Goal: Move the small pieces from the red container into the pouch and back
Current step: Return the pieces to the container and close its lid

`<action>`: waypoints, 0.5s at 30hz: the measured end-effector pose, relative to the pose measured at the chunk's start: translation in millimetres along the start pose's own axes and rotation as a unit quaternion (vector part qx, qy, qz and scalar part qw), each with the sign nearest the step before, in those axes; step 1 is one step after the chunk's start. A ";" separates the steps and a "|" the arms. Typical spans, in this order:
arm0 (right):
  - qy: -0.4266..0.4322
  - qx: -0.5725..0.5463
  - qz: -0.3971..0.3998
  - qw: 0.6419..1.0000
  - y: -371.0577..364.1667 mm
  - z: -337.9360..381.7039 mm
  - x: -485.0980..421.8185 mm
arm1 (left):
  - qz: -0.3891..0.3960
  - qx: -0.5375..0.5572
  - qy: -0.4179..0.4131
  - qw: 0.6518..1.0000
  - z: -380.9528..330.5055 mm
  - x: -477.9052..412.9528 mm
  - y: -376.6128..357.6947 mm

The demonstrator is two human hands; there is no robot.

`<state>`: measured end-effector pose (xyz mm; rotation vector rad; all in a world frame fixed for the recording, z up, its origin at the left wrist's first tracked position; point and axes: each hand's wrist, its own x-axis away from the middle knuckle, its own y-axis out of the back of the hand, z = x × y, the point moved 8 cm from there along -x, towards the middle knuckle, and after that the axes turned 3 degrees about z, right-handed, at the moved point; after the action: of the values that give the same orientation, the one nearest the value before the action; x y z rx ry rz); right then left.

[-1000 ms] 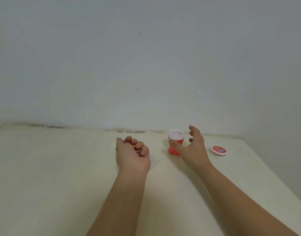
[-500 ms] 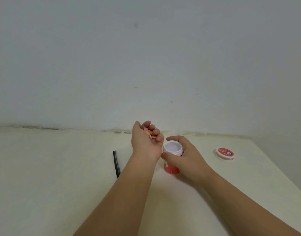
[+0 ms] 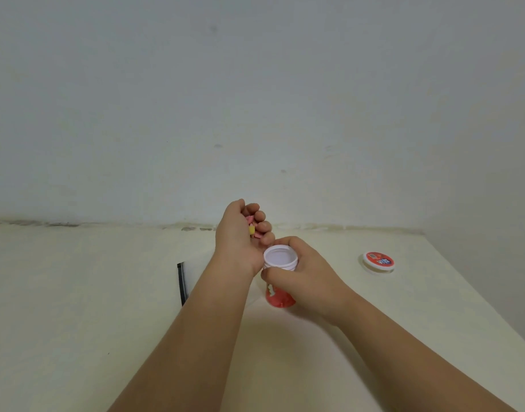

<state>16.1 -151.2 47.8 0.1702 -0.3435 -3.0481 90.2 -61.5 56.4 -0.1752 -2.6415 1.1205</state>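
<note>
My right hand (image 3: 302, 276) grips the red container (image 3: 279, 297) around its white open rim (image 3: 280, 257) and holds it lifted off the table, mouth up. My left hand (image 3: 240, 236) is cupped just above and left of the rim, its fingers curled over several small pink and yellow pieces (image 3: 252, 228). The heel of that hand touches the container's rim. A thin clear pouch with a black zip edge (image 3: 181, 282) lies flat on the table, mostly hidden behind my left forearm.
The container's round red-and-white lid (image 3: 377, 260) lies on the cream table (image 3: 77, 292) at the right. The table's right edge runs diagonally past the lid. A plain white wall stands directly behind the table.
My left hand lifted from the pouch with the pieces and moved right over the container. My right hand closed on the container and raised it towards me.
</note>
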 end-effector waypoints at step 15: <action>-0.006 0.003 -0.014 1.000 2.8 -1.7 -0.9 | -0.003 -0.067 -0.039 0.997 0.3 0.8 -9.5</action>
<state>17.4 -154.2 46.9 0.1571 -0.3541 -3.0773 89.3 -68.2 63.2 -0.1514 -2.7861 0.9671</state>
